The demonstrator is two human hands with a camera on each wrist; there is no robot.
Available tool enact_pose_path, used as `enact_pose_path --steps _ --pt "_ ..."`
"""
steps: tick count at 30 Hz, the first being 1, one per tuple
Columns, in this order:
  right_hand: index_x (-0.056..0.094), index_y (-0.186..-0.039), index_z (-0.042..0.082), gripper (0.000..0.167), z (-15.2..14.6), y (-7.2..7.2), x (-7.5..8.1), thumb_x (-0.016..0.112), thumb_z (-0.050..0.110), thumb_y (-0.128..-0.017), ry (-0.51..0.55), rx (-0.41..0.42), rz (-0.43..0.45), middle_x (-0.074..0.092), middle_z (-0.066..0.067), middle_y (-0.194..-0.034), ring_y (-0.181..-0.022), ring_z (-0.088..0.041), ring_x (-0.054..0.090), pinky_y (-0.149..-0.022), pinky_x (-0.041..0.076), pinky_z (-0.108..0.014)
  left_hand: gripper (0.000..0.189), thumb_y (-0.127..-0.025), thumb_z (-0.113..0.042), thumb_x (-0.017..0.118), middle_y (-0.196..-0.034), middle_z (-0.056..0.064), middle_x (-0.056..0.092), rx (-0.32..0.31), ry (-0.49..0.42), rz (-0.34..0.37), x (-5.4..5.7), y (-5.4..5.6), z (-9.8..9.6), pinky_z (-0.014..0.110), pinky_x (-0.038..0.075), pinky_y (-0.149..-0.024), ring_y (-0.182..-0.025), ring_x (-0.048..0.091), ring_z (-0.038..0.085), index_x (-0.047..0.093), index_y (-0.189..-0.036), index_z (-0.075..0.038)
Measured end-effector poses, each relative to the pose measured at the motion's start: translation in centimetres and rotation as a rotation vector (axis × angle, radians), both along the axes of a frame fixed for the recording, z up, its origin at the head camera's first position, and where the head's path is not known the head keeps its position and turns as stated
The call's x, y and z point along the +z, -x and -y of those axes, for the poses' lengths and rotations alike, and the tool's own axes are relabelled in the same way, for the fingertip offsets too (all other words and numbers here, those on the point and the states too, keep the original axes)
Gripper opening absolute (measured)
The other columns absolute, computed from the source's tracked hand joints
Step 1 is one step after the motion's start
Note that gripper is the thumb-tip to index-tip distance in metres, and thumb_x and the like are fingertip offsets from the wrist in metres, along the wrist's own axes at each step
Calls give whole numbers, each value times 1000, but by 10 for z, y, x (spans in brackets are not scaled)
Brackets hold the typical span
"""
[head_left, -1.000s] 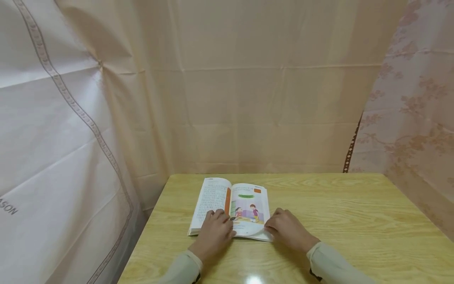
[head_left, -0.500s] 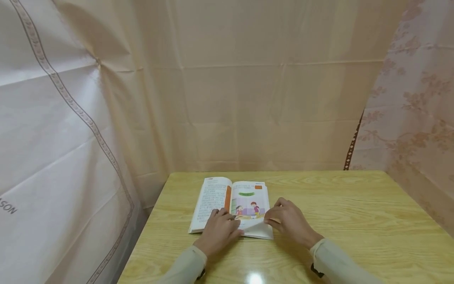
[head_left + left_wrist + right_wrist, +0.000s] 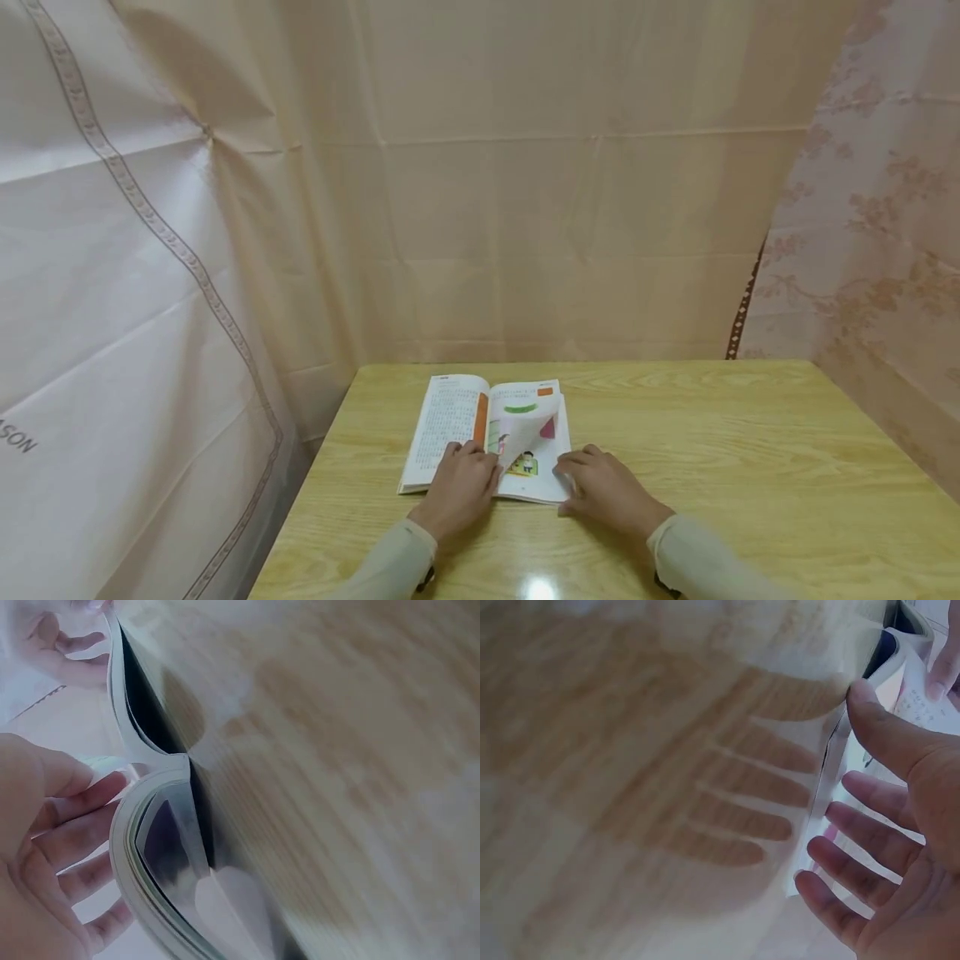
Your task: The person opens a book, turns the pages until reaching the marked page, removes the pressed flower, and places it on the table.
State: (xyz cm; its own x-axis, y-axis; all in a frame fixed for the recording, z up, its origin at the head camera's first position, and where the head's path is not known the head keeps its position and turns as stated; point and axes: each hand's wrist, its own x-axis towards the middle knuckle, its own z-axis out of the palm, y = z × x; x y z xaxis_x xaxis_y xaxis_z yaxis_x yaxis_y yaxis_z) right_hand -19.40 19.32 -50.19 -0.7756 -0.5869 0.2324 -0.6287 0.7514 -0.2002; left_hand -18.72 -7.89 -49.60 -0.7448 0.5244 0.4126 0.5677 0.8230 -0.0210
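Note:
An open book (image 3: pixel 448 417) with white pages lies on the wooden table. Its right side carries a coloured illustration, and one right-hand page (image 3: pixel 531 427) is lifted and curls diagonally towards the left. My left hand (image 3: pixel 459 487) rests on the lower part of the book near the spine; in the left wrist view its fingers (image 3: pixel 75 840) are loosely bent against the pages. Over the lower right edge stands my right hand (image 3: pixel 606 490). In the right wrist view its fingers (image 3: pixel 870 832) are spread, with the thumb touching the book's edge.
The wooden table (image 3: pixel 735 458) extends on both sides of the book. Beige cloth (image 3: pixel 570 208) hangs behind it, with pale patterned cloth (image 3: pixel 885 275) at the right and white cloth (image 3: pixel 127 333) at the left.
My right hand first lifts the lower right page corner, then lets it go and moves down to the book's lower right edge. The page now curls leftward, baring another picture beneath.

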Motion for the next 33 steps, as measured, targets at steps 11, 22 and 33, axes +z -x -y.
enact_pose_path --steps 11,22,33 --pt "75 -99 10 43 2 1 3 88 43 -76 0 47 -91 72 1 -97 -89 -19 57 -80 51 -40 42 -92 -20 71 -119 14 64 159 -211 -112 5 -5 21 41 48 -86 -105 61 29 55 -126 -2" --pt "70 -88 14 37 2 3 4 88 45 -76 6 66 -94 64 7 -85 -80 -13 49 -71 46 -35 34 -77 -1 82 -125 15 66 107 -120 -232 11 2 35 57 40 -98 -124 51 41 74 -106 -15" --pt "80 -93 12 32 -2 8 8 83 41 -80 7 117 -32 74 2 -95 -84 -14 57 -77 51 -35 15 -98 -33 70 -109 -5 72 -66 13 29 -2 -3 22 45 45 -93 -113 57 21 73 -101 -20"
